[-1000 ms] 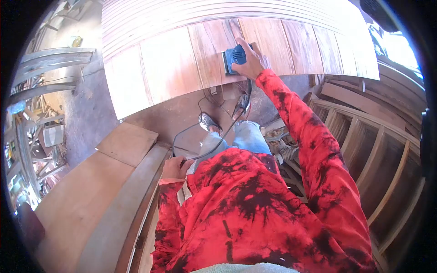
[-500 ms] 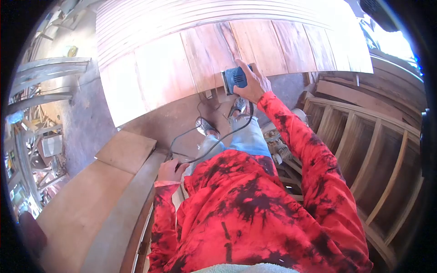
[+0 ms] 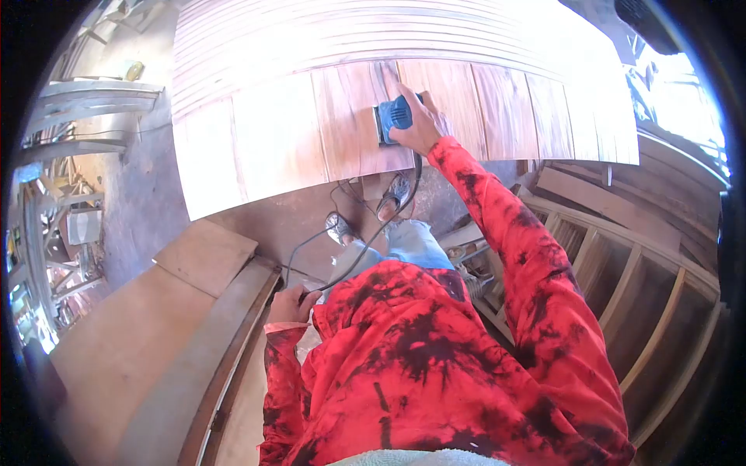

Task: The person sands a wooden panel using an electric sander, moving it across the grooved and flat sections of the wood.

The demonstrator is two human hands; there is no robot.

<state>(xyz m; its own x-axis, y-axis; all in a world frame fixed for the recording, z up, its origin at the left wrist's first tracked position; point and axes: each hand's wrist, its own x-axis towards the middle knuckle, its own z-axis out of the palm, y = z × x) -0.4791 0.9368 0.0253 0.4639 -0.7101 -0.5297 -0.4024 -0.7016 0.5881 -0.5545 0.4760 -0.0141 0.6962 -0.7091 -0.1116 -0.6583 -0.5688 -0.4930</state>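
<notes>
My right hand (image 3: 422, 123) is wrapped over a blue electric sander (image 3: 395, 116), whose flat base lies against the wooden panel (image 3: 342, 124). That panel has wide planks along its near side and narrow grooved slats farther back, washed out by glare. From the sander a dark power cord (image 3: 398, 210) runs down to my left hand (image 3: 291, 304). The fingers of my left hand are closed around the cord beside my waist. Beneath the panel's near edge, more cord lies on the floor by my feet.
Boards (image 3: 179, 311) are stacked at lower left. On the right stands a slatted wooden frame (image 3: 614, 264), with loose planks (image 3: 614, 206) behind it. Wooden pieces (image 3: 101, 101) and scrap crowd the far left. My shoes (image 3: 339, 228) are just below the panel's near edge.
My right hand and the sander have moved slightly left and farther onto the planks, away from the near edge. The view has shifted a little. My left hand still holds the cord.
</notes>
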